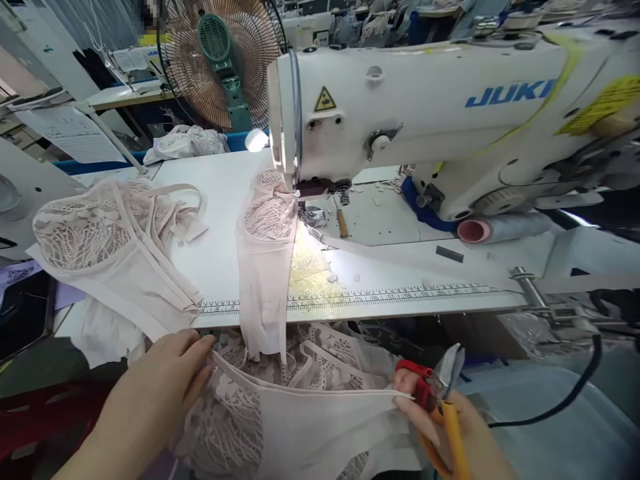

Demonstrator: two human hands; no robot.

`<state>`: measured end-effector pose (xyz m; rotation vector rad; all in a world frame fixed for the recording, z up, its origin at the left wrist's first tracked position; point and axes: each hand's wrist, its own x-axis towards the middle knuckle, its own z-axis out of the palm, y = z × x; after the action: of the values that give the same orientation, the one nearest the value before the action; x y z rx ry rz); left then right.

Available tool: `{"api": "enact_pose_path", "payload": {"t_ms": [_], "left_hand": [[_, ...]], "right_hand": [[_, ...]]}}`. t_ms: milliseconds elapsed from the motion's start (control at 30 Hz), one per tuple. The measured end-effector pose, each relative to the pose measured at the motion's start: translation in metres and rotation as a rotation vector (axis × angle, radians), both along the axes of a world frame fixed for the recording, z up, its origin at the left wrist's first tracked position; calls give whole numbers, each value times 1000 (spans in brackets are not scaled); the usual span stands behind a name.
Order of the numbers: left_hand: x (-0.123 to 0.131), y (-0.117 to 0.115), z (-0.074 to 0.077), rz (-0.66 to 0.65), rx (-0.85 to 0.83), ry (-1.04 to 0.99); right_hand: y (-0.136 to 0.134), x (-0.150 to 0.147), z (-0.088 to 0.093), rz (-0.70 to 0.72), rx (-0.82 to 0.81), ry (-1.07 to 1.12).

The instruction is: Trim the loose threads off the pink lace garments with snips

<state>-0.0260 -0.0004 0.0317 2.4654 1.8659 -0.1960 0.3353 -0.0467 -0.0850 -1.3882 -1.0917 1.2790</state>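
Observation:
A pale pink lace garment piece [310, 427] is stretched between my two hands, below the table's front edge. My left hand [160, 387] pinches the left end of its seamed edge between thumb and fingers. At the other end, my right hand [465, 427] grips the edge with its fingertips. That same hand also holds shears [445, 393] with orange handles, red parts and silver blades that point up. Another lace piece [265, 267] lies under the needle area of the sewing machine [425, 100] and hangs over the table edge.
More lace pieces [120, 267] are piled at the table's left. A pale strip [380, 250] runs from the needle area to a metal guide [530, 287] at right. A fan [225, 60] stands behind; a translucent bin [565, 413] is at lower right.

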Motion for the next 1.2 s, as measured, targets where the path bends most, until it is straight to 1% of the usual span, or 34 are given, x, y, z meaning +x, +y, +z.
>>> {"api": "enact_pose_path", "payload": {"t_ms": [67, 133, 200, 233, 367, 433, 533, 600, 700, 800, 967, 1033, 1100, 1133, 1200], "left_hand": [[10, -8, 5, -67, 67, -28], [27, -10, 8, -216, 66, -162], [49, -3, 8, -369, -21, -312], [61, 2, 7, -408, -87, -365], [117, 28, 6, -447, -375, -441], [144, 35, 8, -475, -452, -442], [178, 34, 12, -512, -507, -422], [193, 29, 11, -521, -562, -428], [203, 26, 2, -523, -611, -478], [203, 26, -9, -509, -605, -524], [201, 23, -16, -381, -611, -592], [200, 21, -18, -372, -596, -643], [198, 21, -21, -409, -595, -748], [196, 21, -22, -427, -602, -806], [192, 21, -23, -417, -629, -911]], "right_hand": [[-1, -1, 3, 24, 4, 35], [-2, -2, 6, 38, 5, 75], [-1, -2, 8, 32, 8, 89], [-1, -3, 9, 25, 12, 87], [0, -5, 19, 5, 27, 29], [0, -7, 28, -4, 20, -12], [-2, -11, 44, -29, 16, -20], [-5, -11, 51, -19, 15, 18], [-8, -9, 55, -1, 29, 89], [-9, -4, 55, 7, 33, 140], [-5, -7, 53, 26, 33, 173], [-3, -9, 54, 19, 36, 179], [-1, -6, 55, 38, 32, 176], [1, -3, 56, 70, 48, 157], [6, 9, 58, 146, 148, 23]]}}
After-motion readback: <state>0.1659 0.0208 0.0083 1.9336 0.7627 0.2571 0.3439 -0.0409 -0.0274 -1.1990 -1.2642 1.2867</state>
